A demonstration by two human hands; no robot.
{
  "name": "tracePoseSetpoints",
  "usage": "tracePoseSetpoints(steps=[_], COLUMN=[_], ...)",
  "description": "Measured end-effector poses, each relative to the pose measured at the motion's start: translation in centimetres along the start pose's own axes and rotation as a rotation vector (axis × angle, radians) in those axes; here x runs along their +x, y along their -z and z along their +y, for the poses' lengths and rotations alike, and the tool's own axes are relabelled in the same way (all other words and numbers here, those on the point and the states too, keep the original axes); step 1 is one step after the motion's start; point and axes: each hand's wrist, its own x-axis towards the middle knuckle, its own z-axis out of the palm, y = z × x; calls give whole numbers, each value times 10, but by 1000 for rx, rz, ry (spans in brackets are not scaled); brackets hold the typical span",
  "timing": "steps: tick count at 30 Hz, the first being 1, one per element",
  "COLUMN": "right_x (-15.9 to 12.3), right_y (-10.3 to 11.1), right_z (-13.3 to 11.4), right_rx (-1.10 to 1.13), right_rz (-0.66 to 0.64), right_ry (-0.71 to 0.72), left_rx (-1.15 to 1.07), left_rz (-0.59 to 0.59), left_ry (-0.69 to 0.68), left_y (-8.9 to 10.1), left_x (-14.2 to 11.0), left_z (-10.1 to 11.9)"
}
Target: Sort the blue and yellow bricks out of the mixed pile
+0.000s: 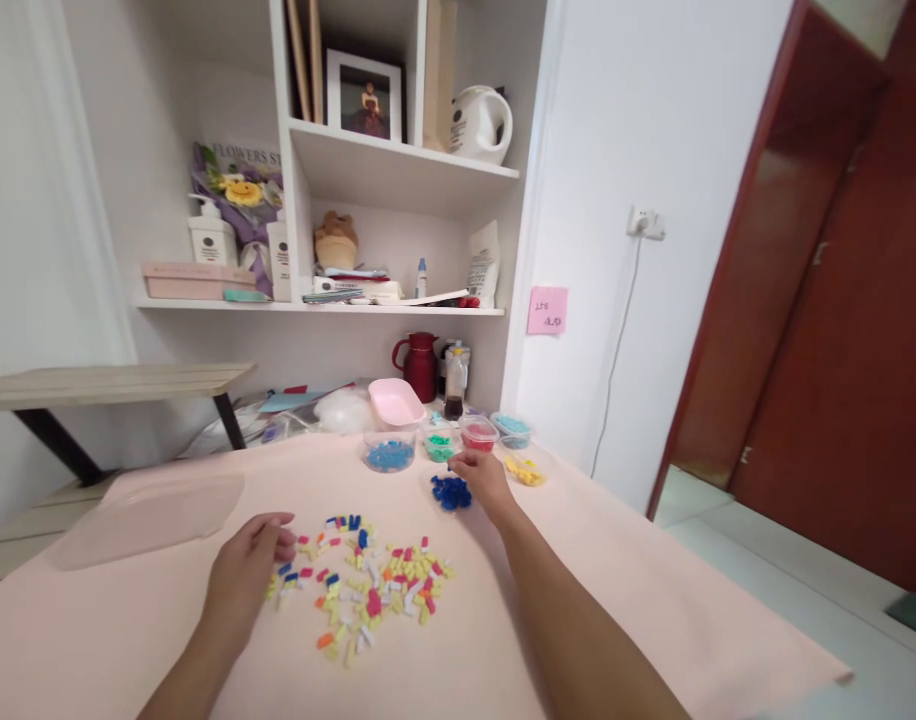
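My right hand [486, 482] hangs over a small clear container of dark blue blocks [452, 492]. Its fingertips are pinched, and a tiny dark blue piece seems to show beneath them. On the left, my left hand [252, 555] rests beside a scattered pile of small blocks [398, 575], its fingers curled inward; whatever they may hold is hidden. The pile is mostly pale yellow, mixed with white, pink-red, orange and dark blue pieces. A few dark blue blocks [353, 522] lie along its far edge.
Behind stand tubs of lighter blue [390, 457], green [438, 446], red [478, 434], yellow [525, 470] and pale blue blocks [512, 426]. A pink basin [396, 402], red jug [420, 366] and bottle [455, 385] stand farther back. A clear plastic lid [147, 515] lies left.
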Motion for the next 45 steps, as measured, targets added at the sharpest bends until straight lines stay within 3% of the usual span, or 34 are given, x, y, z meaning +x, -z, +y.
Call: tracePoseSetpoints(steps=[7,20,23,27,32,40,45], right_x=[4,-6,-18,-54,-97,-105,-105], right_y=[-4,-4,-15,-41,-71,-83,-83], right_z=[15,-7,-31,-70,-97,-96,-95], right_rx=[-127,-173,-120,-69,-298,-646,-639], right_rz=[50,71,-30,-319,-567,-595,-623], right_ry=[-15,160,272,569,772,729,704], left_rx=[42,27,7,-15,-15,-16,-29], left_rz=[12,10,4,-13,-1,-2,-3], left_ry=[-6,-9,-29,-54,-64,-50,-42], left_y=[2,-1,-2,-2,-2,-3,-4], left_x=[0,1,-1,-2,-3,-4,-6], left_z=[1,-3,-5,-10,-13,-13,-12])
